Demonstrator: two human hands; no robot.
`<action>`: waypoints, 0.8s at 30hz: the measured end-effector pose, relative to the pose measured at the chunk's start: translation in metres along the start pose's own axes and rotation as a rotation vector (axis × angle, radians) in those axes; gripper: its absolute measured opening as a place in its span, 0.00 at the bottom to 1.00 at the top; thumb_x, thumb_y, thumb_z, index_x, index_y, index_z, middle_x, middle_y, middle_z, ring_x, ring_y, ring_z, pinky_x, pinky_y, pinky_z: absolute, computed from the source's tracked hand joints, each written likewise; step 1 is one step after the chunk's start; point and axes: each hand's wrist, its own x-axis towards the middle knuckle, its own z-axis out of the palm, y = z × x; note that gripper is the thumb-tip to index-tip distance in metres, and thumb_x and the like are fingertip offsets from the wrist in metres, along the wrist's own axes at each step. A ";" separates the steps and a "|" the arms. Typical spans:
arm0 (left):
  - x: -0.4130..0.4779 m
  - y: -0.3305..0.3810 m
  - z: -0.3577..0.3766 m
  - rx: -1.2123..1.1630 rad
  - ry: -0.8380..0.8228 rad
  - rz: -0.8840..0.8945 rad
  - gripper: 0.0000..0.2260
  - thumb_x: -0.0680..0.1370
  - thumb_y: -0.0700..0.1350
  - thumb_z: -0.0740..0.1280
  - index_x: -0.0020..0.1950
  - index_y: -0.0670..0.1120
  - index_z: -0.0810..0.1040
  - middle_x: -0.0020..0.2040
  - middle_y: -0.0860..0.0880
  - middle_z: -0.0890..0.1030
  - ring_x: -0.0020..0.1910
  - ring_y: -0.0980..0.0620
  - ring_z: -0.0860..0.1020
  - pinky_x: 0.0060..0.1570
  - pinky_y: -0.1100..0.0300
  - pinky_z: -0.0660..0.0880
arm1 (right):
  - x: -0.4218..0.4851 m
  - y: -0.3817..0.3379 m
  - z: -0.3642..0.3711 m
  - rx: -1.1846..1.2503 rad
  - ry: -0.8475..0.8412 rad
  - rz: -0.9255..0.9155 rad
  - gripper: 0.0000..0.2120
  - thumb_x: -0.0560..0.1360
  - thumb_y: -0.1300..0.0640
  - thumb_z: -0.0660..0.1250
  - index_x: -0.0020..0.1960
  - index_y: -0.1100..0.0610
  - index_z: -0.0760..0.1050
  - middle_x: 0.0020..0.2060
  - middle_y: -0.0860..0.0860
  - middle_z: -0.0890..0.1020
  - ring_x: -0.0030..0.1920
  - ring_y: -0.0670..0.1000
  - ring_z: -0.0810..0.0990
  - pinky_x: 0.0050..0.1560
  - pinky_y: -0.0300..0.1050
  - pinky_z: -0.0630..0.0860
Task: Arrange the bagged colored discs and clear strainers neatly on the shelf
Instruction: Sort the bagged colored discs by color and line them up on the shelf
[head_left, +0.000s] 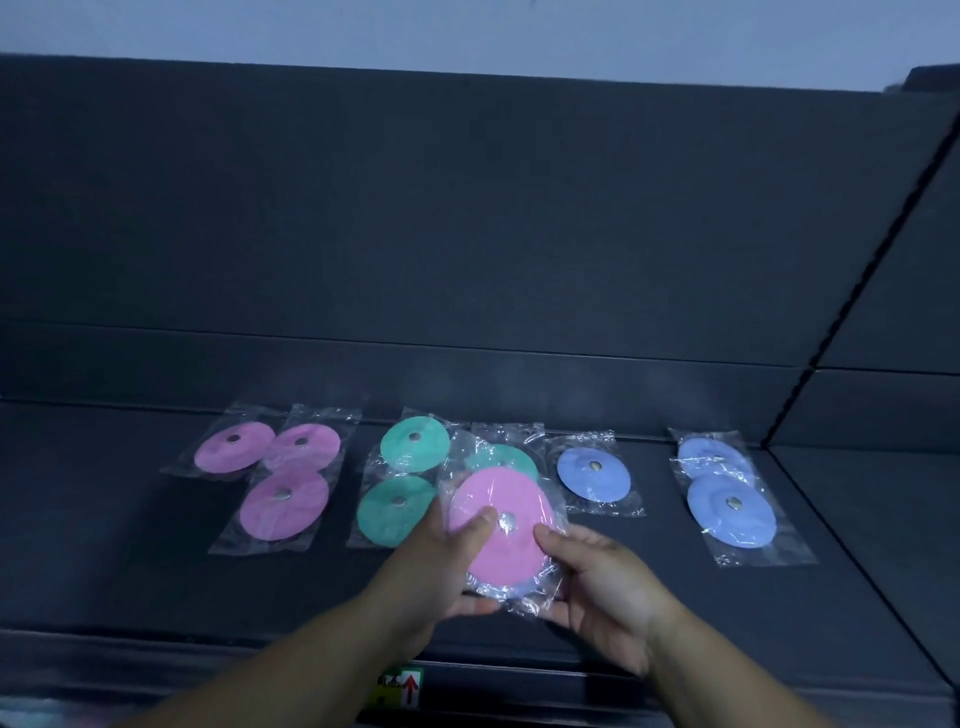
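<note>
Both hands hold one bagged pink disc (511, 540) above the front middle of the dark shelf (156, 571). My left hand (441, 561) grips its left side with the thumb on top; my right hand (602, 587) grips its right edge. A blue disc edge shows under the pink one. On the shelf lie three bagged purple-pink discs (283, 501) at the left, three bagged green discs (397, 512) in the middle, one partly hidden behind the held bag, and three bagged blue discs (595, 474) (731, 512) at the right.
The shelf's dark back panel (467, 234) rises behind the discs and a side panel (893, 312) closes the right. A small label with a red arrow (401, 688) sits on the shelf's front edge.
</note>
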 end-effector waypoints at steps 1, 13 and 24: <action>0.003 -0.001 0.003 0.034 0.009 0.014 0.09 0.79 0.55 0.63 0.59 0.61 0.70 0.62 0.55 0.73 0.58 0.50 0.76 0.44 0.53 0.82 | -0.001 0.000 -0.005 0.004 0.031 -0.014 0.08 0.75 0.61 0.67 0.52 0.63 0.79 0.48 0.63 0.84 0.43 0.58 0.84 0.45 0.55 0.82; 0.043 -0.005 0.023 -0.073 0.307 0.019 0.10 0.81 0.46 0.62 0.59 0.44 0.75 0.59 0.43 0.75 0.52 0.48 0.76 0.33 0.64 0.78 | -0.006 -0.008 -0.082 -0.335 0.580 -0.276 0.14 0.70 0.61 0.75 0.53 0.53 0.77 0.46 0.54 0.82 0.39 0.53 0.81 0.43 0.51 0.81; 0.047 -0.005 0.016 -0.116 0.335 0.031 0.06 0.81 0.45 0.62 0.49 0.44 0.76 0.57 0.40 0.78 0.52 0.46 0.77 0.38 0.60 0.77 | 0.019 -0.042 -0.106 -0.576 0.443 -0.304 0.20 0.73 0.64 0.69 0.59 0.45 0.73 0.59 0.48 0.79 0.53 0.51 0.80 0.58 0.51 0.76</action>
